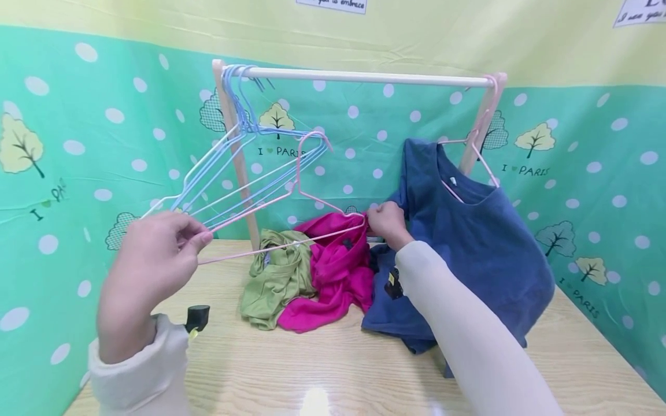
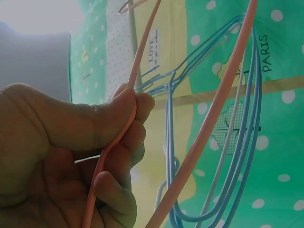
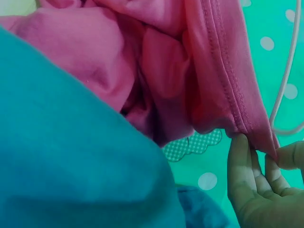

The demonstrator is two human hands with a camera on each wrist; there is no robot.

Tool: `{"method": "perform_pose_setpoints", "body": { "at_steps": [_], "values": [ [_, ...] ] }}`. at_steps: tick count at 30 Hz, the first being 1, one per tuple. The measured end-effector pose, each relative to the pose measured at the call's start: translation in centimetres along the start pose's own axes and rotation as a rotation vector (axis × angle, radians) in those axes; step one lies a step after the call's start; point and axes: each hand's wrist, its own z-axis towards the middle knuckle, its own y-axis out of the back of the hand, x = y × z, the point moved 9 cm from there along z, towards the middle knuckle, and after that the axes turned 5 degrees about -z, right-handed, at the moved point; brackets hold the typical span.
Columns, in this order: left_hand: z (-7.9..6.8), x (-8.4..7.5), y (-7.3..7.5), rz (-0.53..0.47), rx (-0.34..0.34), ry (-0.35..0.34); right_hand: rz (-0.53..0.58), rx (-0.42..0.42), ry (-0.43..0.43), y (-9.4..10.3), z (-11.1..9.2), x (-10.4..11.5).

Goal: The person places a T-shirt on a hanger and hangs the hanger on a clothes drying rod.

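Note:
My left hand (image 1: pixel 156 260) pinches a pink wire hanger (image 1: pixel 299 164) near one shoulder end, thumb pressed over the wire in the left wrist view. The hanger's hook points up, and its other end reaches the top of a crumpled magenta garment (image 1: pixel 338 283). By its stitched edge, my right hand (image 1: pixel 387 223) pinches that garment between thumb and fingers; the raised edge shows in the right wrist view, with the hanger wire right beside it. The rest of the magenta cloth lies bunched on the table (image 1: pixel 250 370).
A rack with a white rail (image 1: pixel 364 76) stands behind. Several blue hangers (image 1: pixel 244 115) and a white one hang at its left. A navy shirt (image 1: pixel 468 248) hangs on a pink hanger at the right, its lower part on the table. A green garment (image 1: pixel 276 283) lies left of the magenta one.

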Motion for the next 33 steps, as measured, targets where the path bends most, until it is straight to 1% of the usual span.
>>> {"method": "perform_pose_setpoints", "body": {
  "at_steps": [3, 8, 11, 13, 16, 19, 22, 24, 27, 29, 30, 31, 33],
  "values": [
    [0.2, 0.0, -0.6, -0.004, 0.026, 0.011, -0.017, -0.019, 0.032, 0.1, -0.3, 0.3],
    [0.5, -0.3, -1.6, -0.001, 0.041, 0.017, -0.052, -0.055, 0.096, 0.3, -0.6, 0.9],
    [0.7, -0.8, -2.1, -0.001, 0.033, 0.006, -0.073, -0.069, 0.097, 0.4, -0.8, 1.0],
    [0.8, -1.1, -2.4, -0.013, 0.027, 0.005, -0.062, -0.060, 0.068, 0.3, -1.0, 1.0],
    [0.8, -1.5, -2.7, -0.023, 0.018, 0.016, -0.016, -0.023, -0.007, 0.1, -1.5, 1.1],
    [0.8, -1.6, -3.0, -0.038, 0.013, 0.034, 0.032, 0.016, -0.083, 0.0, -2.1, 1.7],
    [0.8, -1.6, -2.9, -0.041, -0.010, 0.053, 0.062, 0.043, -0.119, 0.1, -2.9, 2.7],
    [0.7, -1.6, -2.8, -0.039, -0.027, 0.060, 0.118, 0.079, -0.125, -0.1, -3.3, 3.5],
    [0.7, -1.8, -2.8, -0.036, -0.053, 0.055, 0.234, 0.146, -0.110, -0.5, -3.9, 4.8],
    [0.7, -1.9, -2.8, -0.041, -0.066, 0.045, 0.302, 0.171, -0.088, -0.5, -4.1, 5.5],
    [0.7, -2.1, -2.7, -0.042, -0.073, 0.039, 0.293, 0.165, -0.058, -0.1, -4.1, 5.8],
    [0.7, -2.1, -2.7, -0.043, -0.078, 0.033, 0.255, 0.137, -0.010, 0.4, -4.0, 6.1],
    [0.7, -2.1, -2.6, -0.046, -0.082, 0.026, 0.147, 0.074, 0.117, 1.5, -3.7, 6.7]
  ]
}}
